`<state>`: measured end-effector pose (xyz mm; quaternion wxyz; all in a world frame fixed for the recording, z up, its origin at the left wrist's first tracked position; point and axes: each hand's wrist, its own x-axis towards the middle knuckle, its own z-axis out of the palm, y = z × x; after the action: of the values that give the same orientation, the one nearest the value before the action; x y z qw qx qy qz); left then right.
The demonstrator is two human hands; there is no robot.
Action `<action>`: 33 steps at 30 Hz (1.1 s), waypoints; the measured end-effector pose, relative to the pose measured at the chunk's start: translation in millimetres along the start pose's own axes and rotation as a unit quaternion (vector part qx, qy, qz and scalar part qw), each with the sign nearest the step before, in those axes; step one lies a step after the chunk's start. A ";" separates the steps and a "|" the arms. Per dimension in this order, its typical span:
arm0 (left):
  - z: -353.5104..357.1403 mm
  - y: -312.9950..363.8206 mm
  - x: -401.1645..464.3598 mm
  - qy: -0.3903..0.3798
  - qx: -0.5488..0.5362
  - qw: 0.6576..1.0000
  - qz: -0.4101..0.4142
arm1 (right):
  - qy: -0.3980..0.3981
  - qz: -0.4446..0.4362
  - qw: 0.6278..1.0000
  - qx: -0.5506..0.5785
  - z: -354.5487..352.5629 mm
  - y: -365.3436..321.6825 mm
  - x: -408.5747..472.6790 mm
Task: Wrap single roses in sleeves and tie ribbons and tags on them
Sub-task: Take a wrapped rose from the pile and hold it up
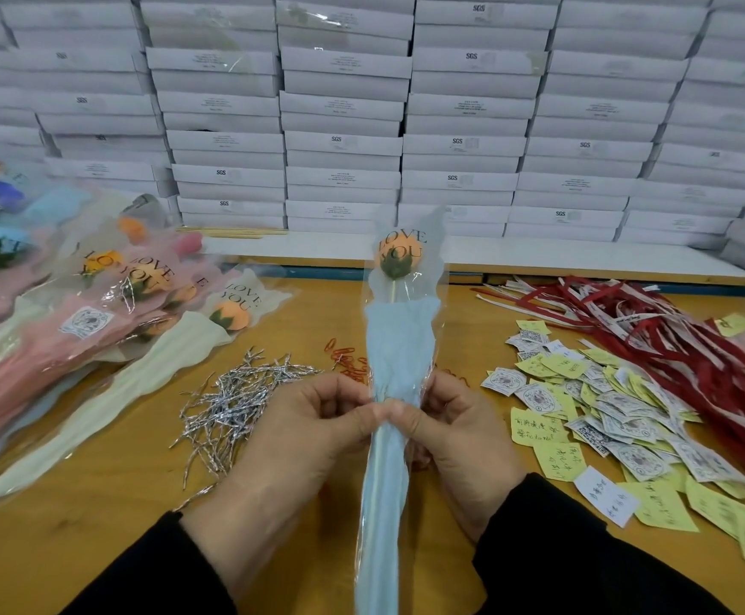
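Note:
An orange rose [398, 255] on a pale stick stands upright inside a clear and light-blue sleeve [399, 348] printed "LOVE YOU". My left hand [299, 432] and my right hand [455, 432] pinch the sleeve together at its narrow waist, thumbs meeting in front of the stem. Silver twist ties [237, 397] lie in a heap on the table to the left of my hands. Paper tags [592, 415], white and yellow, are spread to the right. Red and white ribbons [672, 330] lie beyond the tags.
Wrapped roses in pink and cream sleeves [95, 321] are piled at the left on the wooden table [95, 526]. Red paper clips [348, 357] lie behind the sleeve. Stacked white boxes [344, 139] form a wall at the back.

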<state>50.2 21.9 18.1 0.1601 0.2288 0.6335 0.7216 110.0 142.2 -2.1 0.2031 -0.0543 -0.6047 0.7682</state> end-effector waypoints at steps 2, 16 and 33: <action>0.6 0.8 0.5 0.003 -0.031 0.999 -0.008 | 0.003 0.004 1.000 0.000 0.3 -0.2 0.0; -1.2 2.6 2.5 0.025 -0.029 0.999 0.022 | -0.015 0.031 0.999 0.016 -6.6 1.7 4.1; 4.2 -0.7 1.6 0.032 0.025 0.997 0.070 | 0.016 0.030 0.999 0.006 2.9 0.0 0.2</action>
<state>51.1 26.4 18.0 0.0831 0.2535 0.6388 0.7217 108.9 139.6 -1.3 0.1898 -0.0833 -0.5949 0.7766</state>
